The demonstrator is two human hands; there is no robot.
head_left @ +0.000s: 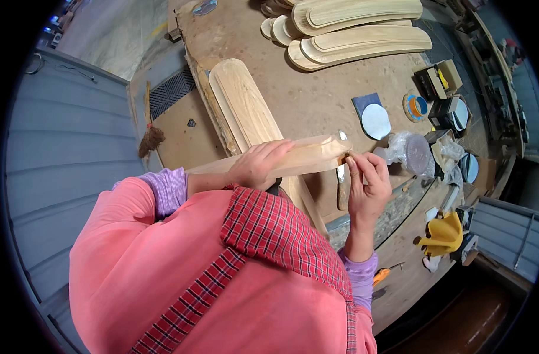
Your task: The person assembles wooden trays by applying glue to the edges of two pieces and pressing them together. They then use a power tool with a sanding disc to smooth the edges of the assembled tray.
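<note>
Partly hidden by the left hand (259, 164), fingers together, a wood piece (310, 156) runs crosswise above the bench (322, 103), tip rightward, where the right hand (368, 180) pinches an indistinct brown scrap (342, 159).

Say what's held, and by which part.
The left hand holds a pale wooden piece partway along; the right hand is at its right end, though its grip there is unclear.

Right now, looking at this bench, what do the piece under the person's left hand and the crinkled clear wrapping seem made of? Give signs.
Held piece: likely unvarnished wood, smooth-looking, from its pale tan colour and matt surface. Wrapping: probably thin plastic film, being see-through, creased and shiny.
</note>
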